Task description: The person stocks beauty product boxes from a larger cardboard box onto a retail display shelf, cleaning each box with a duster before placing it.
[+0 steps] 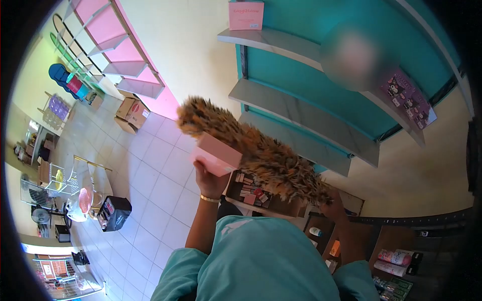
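Note:
My left hand is closed around a small pink box, holding it up in front of my body. In my right hand is the handle end of a long brown feather duster. The duster stretches diagonally up and left, and its feathers pass right behind the pink box in this view. Below the duster sits an open cardboard box with several small pink and dark packages in it, partly hidden by the feathers.
Grey shelves on a teal wall stand ahead; a pink box and a purple patterned box rest on them. Bottles fill a dark rack at lower right. A cardboard carton and a black bag stand on the tiled floor.

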The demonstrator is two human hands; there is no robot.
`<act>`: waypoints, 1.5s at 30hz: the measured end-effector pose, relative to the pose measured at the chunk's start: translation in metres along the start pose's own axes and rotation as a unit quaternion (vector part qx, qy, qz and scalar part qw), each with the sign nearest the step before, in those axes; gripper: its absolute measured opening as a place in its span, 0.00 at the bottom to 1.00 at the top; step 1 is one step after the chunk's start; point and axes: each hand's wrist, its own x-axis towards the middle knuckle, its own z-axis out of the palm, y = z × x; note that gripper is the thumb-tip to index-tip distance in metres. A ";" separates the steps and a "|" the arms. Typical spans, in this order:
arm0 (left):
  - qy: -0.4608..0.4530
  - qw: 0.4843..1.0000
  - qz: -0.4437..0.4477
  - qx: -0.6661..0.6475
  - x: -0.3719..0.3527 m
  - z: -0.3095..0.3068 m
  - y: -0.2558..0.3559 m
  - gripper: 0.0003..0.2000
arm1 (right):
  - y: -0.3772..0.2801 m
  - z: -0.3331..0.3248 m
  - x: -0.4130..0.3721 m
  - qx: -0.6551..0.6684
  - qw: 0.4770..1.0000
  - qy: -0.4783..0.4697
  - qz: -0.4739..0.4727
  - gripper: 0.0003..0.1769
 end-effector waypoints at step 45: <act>-0.275 0.888 0.063 0.362 0.181 0.197 0.038 0.17 | -0.271 -0.112 0.226 0.295 0.919 0.105 -0.240 0.31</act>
